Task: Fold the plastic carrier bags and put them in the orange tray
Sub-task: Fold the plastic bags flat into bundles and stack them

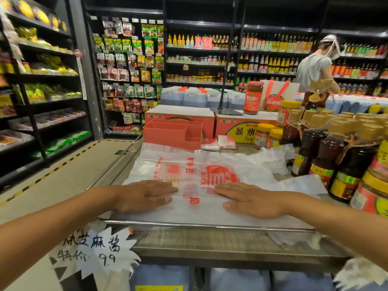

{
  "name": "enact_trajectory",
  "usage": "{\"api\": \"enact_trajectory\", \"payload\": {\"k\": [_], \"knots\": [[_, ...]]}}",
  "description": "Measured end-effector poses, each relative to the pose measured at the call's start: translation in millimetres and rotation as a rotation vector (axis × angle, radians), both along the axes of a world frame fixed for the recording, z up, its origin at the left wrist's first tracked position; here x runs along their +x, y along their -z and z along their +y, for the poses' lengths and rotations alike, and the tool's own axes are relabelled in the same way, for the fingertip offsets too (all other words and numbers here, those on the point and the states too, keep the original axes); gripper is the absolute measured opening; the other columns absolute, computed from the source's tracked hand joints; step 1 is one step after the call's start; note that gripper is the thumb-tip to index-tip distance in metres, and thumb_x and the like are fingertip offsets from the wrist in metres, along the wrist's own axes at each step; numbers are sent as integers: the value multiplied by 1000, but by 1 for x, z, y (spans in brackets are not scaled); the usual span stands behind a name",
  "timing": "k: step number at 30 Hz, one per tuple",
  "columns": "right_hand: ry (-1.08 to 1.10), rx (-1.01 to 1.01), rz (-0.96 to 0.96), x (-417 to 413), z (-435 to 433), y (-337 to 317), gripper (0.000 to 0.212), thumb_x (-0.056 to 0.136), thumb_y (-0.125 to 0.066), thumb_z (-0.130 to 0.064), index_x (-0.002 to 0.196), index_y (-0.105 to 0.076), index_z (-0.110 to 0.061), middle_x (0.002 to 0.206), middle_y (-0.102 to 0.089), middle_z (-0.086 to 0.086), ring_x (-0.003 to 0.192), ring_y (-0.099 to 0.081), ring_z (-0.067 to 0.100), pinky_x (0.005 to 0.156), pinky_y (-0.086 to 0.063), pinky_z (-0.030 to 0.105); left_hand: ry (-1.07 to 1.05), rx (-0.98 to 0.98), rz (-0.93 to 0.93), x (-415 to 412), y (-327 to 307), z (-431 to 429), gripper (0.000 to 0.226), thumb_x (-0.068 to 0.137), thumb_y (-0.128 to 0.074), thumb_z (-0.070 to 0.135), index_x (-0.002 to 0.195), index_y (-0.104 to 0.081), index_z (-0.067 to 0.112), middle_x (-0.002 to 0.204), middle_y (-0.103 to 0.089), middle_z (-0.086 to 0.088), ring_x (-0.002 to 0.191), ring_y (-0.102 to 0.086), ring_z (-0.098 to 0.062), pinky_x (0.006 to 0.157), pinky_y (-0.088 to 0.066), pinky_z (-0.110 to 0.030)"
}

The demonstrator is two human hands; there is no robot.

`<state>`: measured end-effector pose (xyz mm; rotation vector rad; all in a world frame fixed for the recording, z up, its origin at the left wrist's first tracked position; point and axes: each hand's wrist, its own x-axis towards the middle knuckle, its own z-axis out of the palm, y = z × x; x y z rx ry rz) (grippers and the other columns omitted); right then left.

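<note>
— Where's the carrier bag [210, 162]?
— Flat on the counter [210, 240], long axis left to right, print sideways. My left hand [144, 195] and right hand [249, 199] press its near part, fingers straight. The orange tray [168, 133] stands beyond.

Carrier bag [210, 175]: thin translucent plastic, glossy, creased; orange tray [168, 133]: smooth matt plastic; desk [210, 240]: grey wood-grain surface with polished metal rail [205, 225]; price sign [92, 248]: white paper.
</note>
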<state>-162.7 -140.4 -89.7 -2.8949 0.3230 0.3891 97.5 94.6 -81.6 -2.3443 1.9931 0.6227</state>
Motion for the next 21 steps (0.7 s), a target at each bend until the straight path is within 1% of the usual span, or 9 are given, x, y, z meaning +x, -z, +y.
{"api": "enact_trajectory", "payload": {"k": [3, 5, 6, 8, 11, 14, 16, 18, 21], "knots": [[12, 16, 1, 11, -6, -22, 61, 102, -42, -62, 158, -25, -44, 164, -20, -21, 150, -13, 2, 123, -8, 27, -101, 27, 46, -6, -24, -15, 68, 98, -33, 69, 160, -22, 43, 165, -22, 15, 153, -26, -15, 123, -17, -35], [-1, -15, -3, 22, -6, -30, 59, 99, -50, -60, 153, -37, -39, 154, -34, -20, 141, -30, 7, 119, -22, 28, -122, 16, 13, -7, -32, -28, 63, 98, -40, 71, 156, -34, 45, 157, -37, 15, 140, -48, -18, 118, -33, -35], [-10, -32, -7, 27, -7, -32, 59, 97, -53, -63, 149, -41, -39, 147, -40, -19, 134, -38, 8, 115, -30, 29, -106, -1, -23, -7, -35, -34, 61, 96, -41, 74, 151, -41, 47, 154, -43, 15, 134, -52, -17, 116, -36, -36], [-16, -48, -34, 36, -9, -32, 53, 91, -60, -67, 136, -50, -40, 128, -48, -18, 116, -48, 9, 102, -40, 26, -57, -23, -94, -6, -37, -45, 61, 88, -42, 81, 138, -55, 50, 139, -54, 19, 121, -54, -12, 111, -39, -37], [-18, -34, -72, 46, -14, -35, 42, 89, -67, -63, 121, -58, -37, 112, -52, -13, 97, -52, 7, 84, -43, 22, -33, -62, -138, -6, -37, -58, 59, 81, -46, 87, 120, -65, 47, 116, -60, 22, 107, -57, -7, 100, -47, -36], [-16, -6, -125, 51, -18, -34, 32, 88, -67, -58, 114, -62, -40, 107, -55, -12, 93, -54, 8, 87, -48, 30, -17, -102, -157, -5, -30, -62, 62, 73, -58, 89, 115, -61, 43, 110, -60, 18, 99, -58, -7, 90, -51, -33], [-15, 3, -153, 49, -20, -30, 34, 81, -63, -55, 112, -61, -43, 107, -56, -15, 94, -54, 7, 89, -50, 34, -16, -115, -146, -2, -25, -62, 61, 72, -65, 84, 117, -57, 44, 111, -56, 17, 99, -56, -6, 89, -50, -33], [-20, -2, -156, 46, -21, -29, 38, 77, -62, -47, 115, -61, -43, 108, -55, -18, 96, -54, 5, 89, -49, 31, -11, -119, -126, 1, -23, -61, 54, 75, -66, 77, 118, -57, 45, 112, -54, 18, 101, -57, -7, 91, -52, -36], [-9, -18, -157, 44, -20, -31, 39, 83, -61, -38, 121, -64, -39, 111, -55, -18, 100, -55, 5, 92, -50, 31, -27, -126, -82, 4, -24, -57, 46, 76, -56, 64, 119, -59, 46, 111, -54, 21, 102, -61, -10, 93, -54, -38]]}}
